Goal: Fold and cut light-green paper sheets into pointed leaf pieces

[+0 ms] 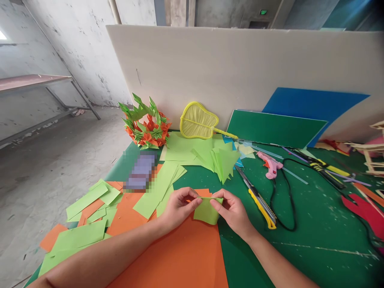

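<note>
A small piece of light green paper (pixel 206 213) is held up between my two hands, its top edge folded over. My left hand (pixel 181 206) pinches the upper left corner between thumb and fingers. At the upper right corner, my right hand (pixel 231 208) grips the same paper, thumb in front. Below them lies a large orange sheet (pixel 177 256). Just beyond my hands sit folded green paper pieces (pixel 223 162) on light green sheets (pixel 180 148). Long green paper strips (pixel 156 186) lie beyond my left hand.
A yellow utility knife (pixel 258 200) and a pink glue gun (pixel 270 164) with a black cord lie to the right. Green and orange paper scraps (pixel 87 200) cover the left edge. A folded-paper wreath (pixel 147 124), a yellow fan (pixel 198 120) and a green board (pixel 277 128) stand at the back.
</note>
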A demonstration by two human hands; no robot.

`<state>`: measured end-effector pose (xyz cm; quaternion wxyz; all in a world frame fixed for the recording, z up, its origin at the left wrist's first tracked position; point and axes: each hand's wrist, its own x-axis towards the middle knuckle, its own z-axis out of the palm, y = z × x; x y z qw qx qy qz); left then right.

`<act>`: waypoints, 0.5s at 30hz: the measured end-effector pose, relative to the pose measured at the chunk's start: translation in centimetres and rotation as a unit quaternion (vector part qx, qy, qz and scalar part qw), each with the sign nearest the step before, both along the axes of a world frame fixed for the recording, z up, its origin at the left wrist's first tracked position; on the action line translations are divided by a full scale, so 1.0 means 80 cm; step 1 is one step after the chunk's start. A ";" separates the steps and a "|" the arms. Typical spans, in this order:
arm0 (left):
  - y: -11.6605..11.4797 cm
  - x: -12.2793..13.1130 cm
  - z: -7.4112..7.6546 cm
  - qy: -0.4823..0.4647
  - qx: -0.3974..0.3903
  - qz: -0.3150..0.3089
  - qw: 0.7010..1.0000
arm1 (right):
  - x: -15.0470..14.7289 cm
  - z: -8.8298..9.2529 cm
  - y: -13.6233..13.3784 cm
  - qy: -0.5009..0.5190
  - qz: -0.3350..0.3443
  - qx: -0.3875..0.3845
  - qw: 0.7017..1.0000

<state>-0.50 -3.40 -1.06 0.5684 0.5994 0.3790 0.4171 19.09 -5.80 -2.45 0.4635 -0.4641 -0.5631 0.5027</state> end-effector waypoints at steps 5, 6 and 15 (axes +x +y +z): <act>0.000 -0.002 0.003 -0.012 0.015 0.000 1.000 | -0.001 0.003 -0.001 -0.024 -0.004 0.033 0.999; 0.000 -0.003 0.003 -0.014 0.018 -0.003 1.000 | -0.001 0.003 -0.001 -0.027 -0.005 0.038 0.999; -0.002 -0.006 0.003 -0.057 0.000 -0.009 0.998 | -0.001 0.005 -0.001 -0.004 0.006 0.051 0.999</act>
